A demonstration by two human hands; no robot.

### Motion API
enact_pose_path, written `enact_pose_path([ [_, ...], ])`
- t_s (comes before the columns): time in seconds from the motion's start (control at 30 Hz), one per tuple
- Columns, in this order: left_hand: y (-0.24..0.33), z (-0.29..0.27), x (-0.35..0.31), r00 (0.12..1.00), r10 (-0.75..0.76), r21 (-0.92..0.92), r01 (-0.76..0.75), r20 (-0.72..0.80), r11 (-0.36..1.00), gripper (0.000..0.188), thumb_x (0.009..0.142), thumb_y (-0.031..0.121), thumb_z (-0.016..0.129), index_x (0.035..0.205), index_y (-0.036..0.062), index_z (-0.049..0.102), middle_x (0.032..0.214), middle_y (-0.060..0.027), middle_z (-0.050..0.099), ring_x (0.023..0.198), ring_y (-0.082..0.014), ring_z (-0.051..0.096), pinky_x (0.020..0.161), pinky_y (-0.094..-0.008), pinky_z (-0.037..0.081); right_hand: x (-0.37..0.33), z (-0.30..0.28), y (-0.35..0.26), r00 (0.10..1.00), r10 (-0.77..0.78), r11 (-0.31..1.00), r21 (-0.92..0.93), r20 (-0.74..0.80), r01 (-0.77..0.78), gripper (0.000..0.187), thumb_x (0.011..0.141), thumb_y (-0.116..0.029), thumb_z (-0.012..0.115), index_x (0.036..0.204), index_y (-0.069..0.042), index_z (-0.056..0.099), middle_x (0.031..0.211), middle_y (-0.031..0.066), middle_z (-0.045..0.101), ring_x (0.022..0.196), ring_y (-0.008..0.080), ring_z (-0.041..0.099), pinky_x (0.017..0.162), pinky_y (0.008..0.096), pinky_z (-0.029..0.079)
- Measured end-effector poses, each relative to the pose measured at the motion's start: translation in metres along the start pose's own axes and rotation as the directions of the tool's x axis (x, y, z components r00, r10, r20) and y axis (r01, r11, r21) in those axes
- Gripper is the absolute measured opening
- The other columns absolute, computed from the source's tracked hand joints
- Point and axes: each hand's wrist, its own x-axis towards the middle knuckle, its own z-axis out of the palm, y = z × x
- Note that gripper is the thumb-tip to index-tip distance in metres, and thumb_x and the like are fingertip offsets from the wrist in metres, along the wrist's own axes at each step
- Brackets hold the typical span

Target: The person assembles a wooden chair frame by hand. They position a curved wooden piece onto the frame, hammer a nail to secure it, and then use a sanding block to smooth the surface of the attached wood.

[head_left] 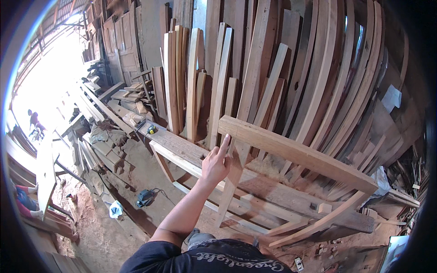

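My left hand (216, 164) reaches up and forward, its index finger stretched out against the near left end of a wooden frame. The other fingers are partly folded, and nothing shows in them. The frame's top rail (291, 151) slopes down to the right. One leg (231, 193) drops from its left end, beside my hand, and a second leg (325, 219) runs down from the right end. The frame stands across a long plank bench (273, 189). My right hand is not in view.
Many boards (259, 59) lean upright along the back. A yellow-and-black tape measure (151, 129) lies on the bench's left end. A dark corded power tool (145, 198) sits on the ground, lower left. Scrap wood (102, 152) is piled beyond. A co-worker's hand (36, 213) shows far left.
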Motion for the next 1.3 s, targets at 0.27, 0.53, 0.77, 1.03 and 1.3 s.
enact_pose_path([
  [0.27,0.001,-0.002,-0.001,1.000,-0.022,-0.023,0.022,-0.009,0.999,0.074,0.091,0.011,0.067,0.159,0.0179,0.037,0.091,-0.0150,0.062,0.083,-0.0350,0.065,0.072,-0.0462,0.053,-0.018,-0.030,-0.003,0.997,0.062,0.997,0.046,-0.044,-0.060,0.056,0.088,-0.053,0.069,0.104,0.000,0.073,0.098,0.0248,0.073,0.093,0.0304,0.072,0.079,0.0452,0.051],
  [0.53,0.011,0.005,-0.008,0.993,0.053,-0.015,-0.054,-0.102,0.998,0.056,0.092,0.010,0.064,0.147,0.0236,0.055,0.080,-0.0094,0.054,0.073,-0.0290,0.063,0.062,-0.0431,0.053,-0.031,-0.021,0.006,0.995,0.084,0.995,0.052,-0.047,-0.082,0.055,0.088,-0.052,0.069,0.104,0.001,0.073,0.096,0.0238,0.073,0.092,0.0300,0.072,0.078,0.0447,0.051],
  [0.77,0.009,0.014,-0.009,0.987,0.069,0.040,-0.064,-0.147,0.997,0.055,0.092,0.012,0.064,0.146,0.0232,0.056,0.080,-0.0091,0.053,0.072,-0.0289,0.062,0.061,-0.0430,0.052,-0.035,-0.006,0.018,0.994,0.102,0.993,0.055,-0.037,-0.100,0.054,0.089,-0.051,0.070,0.104,0.001,0.073,0.095,0.0230,0.072,0.090,0.0295,0.072,0.078,0.0442,0.051],
  [1.03,0.010,0.023,-0.031,0.991,0.061,0.075,-0.052,-0.117,0.996,0.057,0.092,0.014,0.065,0.147,0.0233,0.054,0.082,-0.0093,0.055,0.072,-0.0283,0.063,0.061,-0.0422,0.053,-0.031,0.001,0.022,0.995,0.094,0.994,0.056,-0.025,-0.093,0.053,0.089,-0.049,0.070,0.104,0.001,0.073,0.093,0.0220,0.072,0.089,0.0291,0.071,0.077,0.0437,0.052],
  [1.3,0.022,0.017,-0.023,0.994,0.023,0.062,-0.016,-0.110,0.998,0.055,0.091,0.012,0.066,0.144,0.0194,0.057,0.082,-0.0098,0.058,0.075,-0.0295,0.065,0.064,-0.0424,0.053,-0.023,-0.012,0.009,0.997,0.072,0.997,0.025,-0.017,-0.072,0.052,0.090,-0.048,0.070,0.103,0.001,0.073,0.092,0.0211,0.072,0.087,0.0286,0.071,0.076,0.0432,0.052],
])
